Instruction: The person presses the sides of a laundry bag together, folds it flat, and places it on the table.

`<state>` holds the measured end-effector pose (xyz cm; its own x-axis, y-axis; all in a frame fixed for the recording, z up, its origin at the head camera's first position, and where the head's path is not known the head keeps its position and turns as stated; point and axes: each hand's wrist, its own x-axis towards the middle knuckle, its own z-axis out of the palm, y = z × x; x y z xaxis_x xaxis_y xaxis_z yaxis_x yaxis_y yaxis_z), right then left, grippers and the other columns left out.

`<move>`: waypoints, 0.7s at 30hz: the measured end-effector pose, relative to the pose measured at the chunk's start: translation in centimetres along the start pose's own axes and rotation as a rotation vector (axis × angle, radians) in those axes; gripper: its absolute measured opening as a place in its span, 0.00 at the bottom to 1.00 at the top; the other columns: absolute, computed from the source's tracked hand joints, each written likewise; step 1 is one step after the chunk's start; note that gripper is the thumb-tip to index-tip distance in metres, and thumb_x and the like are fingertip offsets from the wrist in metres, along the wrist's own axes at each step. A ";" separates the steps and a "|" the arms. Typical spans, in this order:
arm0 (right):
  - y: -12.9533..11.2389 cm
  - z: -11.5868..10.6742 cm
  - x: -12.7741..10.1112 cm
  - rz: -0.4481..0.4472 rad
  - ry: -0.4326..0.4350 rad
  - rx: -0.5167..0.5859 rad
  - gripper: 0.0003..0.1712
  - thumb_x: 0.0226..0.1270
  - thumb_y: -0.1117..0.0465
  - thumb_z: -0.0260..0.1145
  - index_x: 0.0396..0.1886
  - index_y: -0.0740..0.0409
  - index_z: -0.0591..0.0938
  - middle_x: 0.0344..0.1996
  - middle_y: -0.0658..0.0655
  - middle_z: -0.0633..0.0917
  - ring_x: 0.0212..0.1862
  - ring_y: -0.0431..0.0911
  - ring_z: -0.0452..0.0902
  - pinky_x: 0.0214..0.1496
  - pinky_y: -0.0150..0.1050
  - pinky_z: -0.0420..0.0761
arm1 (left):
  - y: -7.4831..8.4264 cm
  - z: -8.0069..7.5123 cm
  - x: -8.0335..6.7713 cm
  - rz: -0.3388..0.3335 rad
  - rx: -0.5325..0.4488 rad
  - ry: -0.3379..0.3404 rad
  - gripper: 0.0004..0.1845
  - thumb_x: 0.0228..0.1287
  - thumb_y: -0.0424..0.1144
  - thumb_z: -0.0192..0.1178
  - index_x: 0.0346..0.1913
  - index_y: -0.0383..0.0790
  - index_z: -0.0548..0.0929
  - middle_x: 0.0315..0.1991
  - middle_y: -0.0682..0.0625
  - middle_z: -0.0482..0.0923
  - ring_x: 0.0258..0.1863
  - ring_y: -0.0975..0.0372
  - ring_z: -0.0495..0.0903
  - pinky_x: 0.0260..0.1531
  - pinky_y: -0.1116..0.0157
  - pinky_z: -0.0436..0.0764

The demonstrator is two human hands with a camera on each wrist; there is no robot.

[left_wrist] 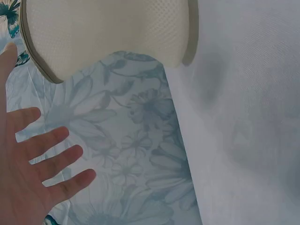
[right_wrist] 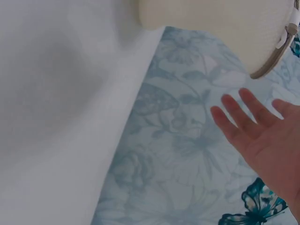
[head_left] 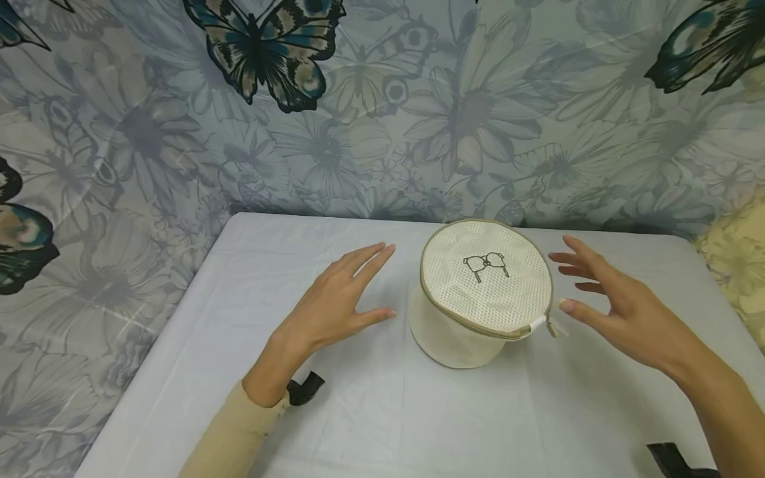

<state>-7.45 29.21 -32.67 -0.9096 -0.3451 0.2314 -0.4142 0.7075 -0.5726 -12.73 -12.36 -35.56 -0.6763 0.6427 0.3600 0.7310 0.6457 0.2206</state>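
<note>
A round cream mesh laundry bag [head_left: 460,348] stands upright on the white table, its zipped lid tilted toward me. Line drawing of a pair of glasses or bras-like shape marks the lid [head_left: 487,299], and the zipper pull [head_left: 551,326] sits at its front right edge. To the left of the bag, my left hand [head_left: 335,299] hovers with fingers extended and thumb apart, holding nothing. On the other side, my right hand [head_left: 621,305] is held with spread, slightly bent fingers near the zipper, a small gap from the rim. Both wrist views show the bag's side beyond the fingers.
The white-covered table [head_left: 358,425] ends at a back edge against a curtain [head_left: 370,159] with flowers and butterflies. Black straps [head_left: 306,388] show at both wrists. A yellowish floral patch [head_left: 738,259] is at the right.
</note>
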 end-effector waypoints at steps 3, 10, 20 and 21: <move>-0.2 0.1 0.2 -0.013 -0.011 0.022 0.57 0.62 0.67 0.73 0.81 0.38 0.50 0.68 0.57 0.73 0.61 0.22 0.64 0.54 0.13 0.63 | 0.3 0.1 0.5 0.024 -0.022 0.025 0.49 0.64 0.65 0.60 0.80 0.54 0.50 0.76 0.50 0.59 0.73 0.57 0.60 0.68 0.51 0.66; -0.5 0.5 0.5 0.023 -0.037 0.027 0.55 0.62 0.64 0.74 0.80 0.36 0.53 0.67 0.58 0.74 0.58 0.25 0.68 0.52 0.13 0.66 | 1.1 0.5 1.7 0.045 -0.102 0.025 0.48 0.64 0.65 0.60 0.80 0.54 0.51 0.75 0.53 0.60 0.71 0.59 0.64 0.68 0.54 0.66; -0.6 0.9 0.7 0.001 -0.056 0.074 0.53 0.60 0.65 0.75 0.79 0.40 0.57 0.74 0.53 0.66 0.61 0.25 0.67 0.53 0.15 0.69 | 2.1 1.3 2.8 0.021 -0.237 -0.056 0.45 0.67 0.64 0.58 0.80 0.58 0.50 0.75 0.55 0.61 0.72 0.59 0.63 0.69 0.54 0.65; -0.6 0.9 0.7 -0.013 -0.055 0.083 0.52 0.60 0.66 0.75 0.79 0.42 0.58 0.74 0.52 0.65 0.62 0.25 0.66 0.55 0.15 0.68 | 2.1 1.3 2.8 0.023 -0.245 -0.059 0.44 0.67 0.63 0.58 0.80 0.57 0.51 0.75 0.55 0.61 0.72 0.59 0.63 0.69 0.54 0.65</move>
<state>-7.81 27.93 -32.89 -0.8999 -0.3891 0.1968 -0.4197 0.6501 -0.6335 -13.22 -8.61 -35.27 -0.6581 0.6836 0.3157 0.7417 0.5162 0.4284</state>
